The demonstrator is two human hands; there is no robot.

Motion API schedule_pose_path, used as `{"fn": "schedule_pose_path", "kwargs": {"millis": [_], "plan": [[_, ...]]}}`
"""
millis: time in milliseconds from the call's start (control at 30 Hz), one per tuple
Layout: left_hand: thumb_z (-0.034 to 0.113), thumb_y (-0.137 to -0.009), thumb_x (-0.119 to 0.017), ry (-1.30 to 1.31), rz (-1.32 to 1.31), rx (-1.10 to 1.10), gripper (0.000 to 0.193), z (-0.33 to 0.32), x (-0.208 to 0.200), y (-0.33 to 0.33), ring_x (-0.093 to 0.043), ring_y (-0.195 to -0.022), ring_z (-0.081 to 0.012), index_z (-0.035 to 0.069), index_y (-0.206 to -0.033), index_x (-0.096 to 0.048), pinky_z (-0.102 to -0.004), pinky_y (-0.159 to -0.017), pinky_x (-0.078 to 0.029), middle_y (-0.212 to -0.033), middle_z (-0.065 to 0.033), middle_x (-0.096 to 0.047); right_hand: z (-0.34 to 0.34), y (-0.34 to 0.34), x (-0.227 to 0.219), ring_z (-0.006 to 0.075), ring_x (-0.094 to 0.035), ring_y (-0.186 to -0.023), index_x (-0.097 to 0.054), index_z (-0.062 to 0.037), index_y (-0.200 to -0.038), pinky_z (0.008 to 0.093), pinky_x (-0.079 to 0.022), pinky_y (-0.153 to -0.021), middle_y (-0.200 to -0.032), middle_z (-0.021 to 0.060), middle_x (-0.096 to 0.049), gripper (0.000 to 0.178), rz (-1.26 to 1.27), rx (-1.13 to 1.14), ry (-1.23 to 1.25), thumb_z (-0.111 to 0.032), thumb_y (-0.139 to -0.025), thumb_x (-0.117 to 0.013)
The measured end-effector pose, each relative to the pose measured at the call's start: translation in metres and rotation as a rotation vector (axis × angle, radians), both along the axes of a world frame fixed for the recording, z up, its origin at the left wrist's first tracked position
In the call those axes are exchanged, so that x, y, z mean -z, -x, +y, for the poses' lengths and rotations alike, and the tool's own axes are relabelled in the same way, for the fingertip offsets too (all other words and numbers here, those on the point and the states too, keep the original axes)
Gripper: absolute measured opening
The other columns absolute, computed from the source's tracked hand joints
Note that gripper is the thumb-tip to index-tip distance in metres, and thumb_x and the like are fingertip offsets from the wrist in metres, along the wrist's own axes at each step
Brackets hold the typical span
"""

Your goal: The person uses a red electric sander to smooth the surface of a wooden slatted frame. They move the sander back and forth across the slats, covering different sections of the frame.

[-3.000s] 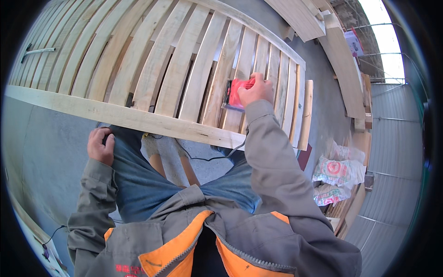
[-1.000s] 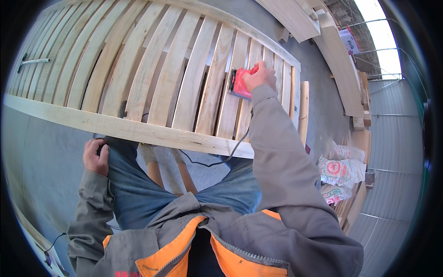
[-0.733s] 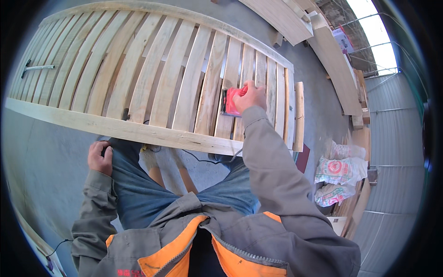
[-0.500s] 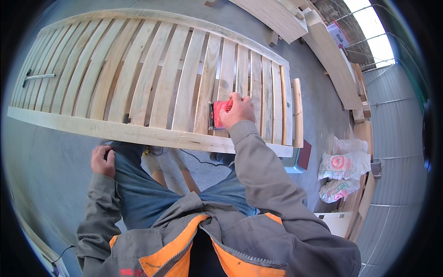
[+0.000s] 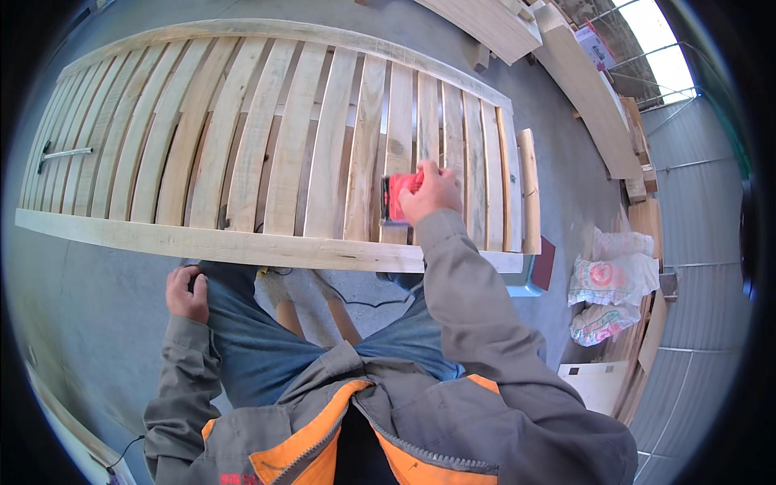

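My right hand (image 5: 435, 196) is wrapped around a red palm sander (image 5: 402, 198). The sander sits on the narrow light-wood slats of a long wooden frame (image 5: 311, 252), toward its right end and close to the near rail. My fingers and palm cover part of its body. My left hand (image 5: 187, 293) rests by my left knee with its fingers curled and nothing visible in them. A small dark piece (image 5: 223, 217) lies among the slats at the near rail. Far left on the slats is a thin tool with a pale handle (image 5: 69, 153).
A rough wooden strip (image 5: 529, 192) stands along the frame's right end, with a teal and dark-red box (image 5: 535, 271) below. White sacks (image 5: 613, 279) lie farther right. Stacked boards (image 5: 586, 101) fill the far right. A dark cord (image 5: 376, 304) trails on the floor under the frame.
The sander in my right hand has shifted slightly to the right across the slats. My left hand stays by the knee. The whole view has moved a little.
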State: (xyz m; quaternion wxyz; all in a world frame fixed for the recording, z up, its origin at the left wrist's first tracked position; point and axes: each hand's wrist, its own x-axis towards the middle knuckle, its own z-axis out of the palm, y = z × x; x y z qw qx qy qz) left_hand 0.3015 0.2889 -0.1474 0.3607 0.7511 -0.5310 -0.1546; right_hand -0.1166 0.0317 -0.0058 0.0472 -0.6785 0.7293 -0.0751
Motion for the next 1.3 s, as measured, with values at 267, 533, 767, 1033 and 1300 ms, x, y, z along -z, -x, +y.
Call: {"fn": "schedule_pose_path", "kwargs": {"millis": [267, 533, 767, 1033, 1300], "plan": [[0.009, -0.09, -0.069, -0.015, 0.028, -0.015, 0.015, -0.003, -0.003, 0.002, -0.066, -0.103, -0.0365, -0.001, -0.102, -0.072, -0.0429, -0.094, -0.053, -0.106, -0.0179, -0.072, -0.074, -0.018, -0.002, 0.0403, -0.061, -0.123, -0.066, -0.021, -0.132, 0.0483, -0.057, -0.1, -0.131, 0.0216, -0.059, 0.045, 0.072, 0.022, 0.013, -0.033, -0.09, -0.075], [0.006, -0.09, -0.067, -0.032, 0.079, 0.002, 0.015, -0.009, -0.012, 0.006, -0.065, -0.102, -0.0359, -0.003, -0.102, -0.071, -0.0421, -0.094, -0.052, -0.105, -0.0187, -0.071, -0.131, -0.009, -0.003, 0.041, -0.065, -0.12, -0.066, -0.0228, -0.131, 0.0482, -0.056, -0.103, -0.13, 0.0208, -0.062, 0.049, 0.088, 0.086, 0.039, -0.032, -0.085, -0.076], [0.004, -0.089, -0.066, -0.039, 0.091, 0.031, 0.011, -0.02, -0.024, 0.011, -0.063, -0.096, -0.0358, -0.002, -0.097, -0.069, -0.0424, -0.089, -0.05, -0.101, -0.0174, -0.069, -0.176, -0.034, -0.008, 0.037, -0.062, -0.129, -0.066, -0.0242, -0.131, 0.0476, -0.055, -0.105, -0.138, 0.0168, -0.059, 0.042, 0.073, 0.092, -0.01, -0.035, -0.091, -0.073], [0.004, -0.089, -0.065, -0.064, 0.11, 0.016, 0.011, -0.019, -0.026, 0.01, -0.063, -0.097, -0.036, -0.002, -0.098, -0.069, -0.0425, -0.09, -0.05, -0.102, -0.0176, -0.07, -0.219, -0.03, -0.003, 0.0372, -0.065, -0.125, -0.064, -0.0254, -0.134, 0.0437, -0.055, -0.105, -0.134, 0.0178, -0.061, 0.054, 0.094, 0.11, -0.002, -0.038, -0.083, -0.078], [0.004, -0.089, -0.066, -0.081, 0.097, 0.009, 0.014, -0.017, -0.029, 0.008, -0.064, -0.101, -0.0362, -0.002, -0.1, -0.07, -0.0424, -0.093, -0.051, -0.106, -0.0178, -0.072, -0.259, -0.02, -0.005, 0.0374, -0.066, -0.127, -0.065, -0.0216, -0.132, 0.0441, -0.055, -0.105, -0.138, 0.0215, -0.063, 0.057, 0.06, 0.109, 0.012, -0.042, -0.081, -0.079]]}}
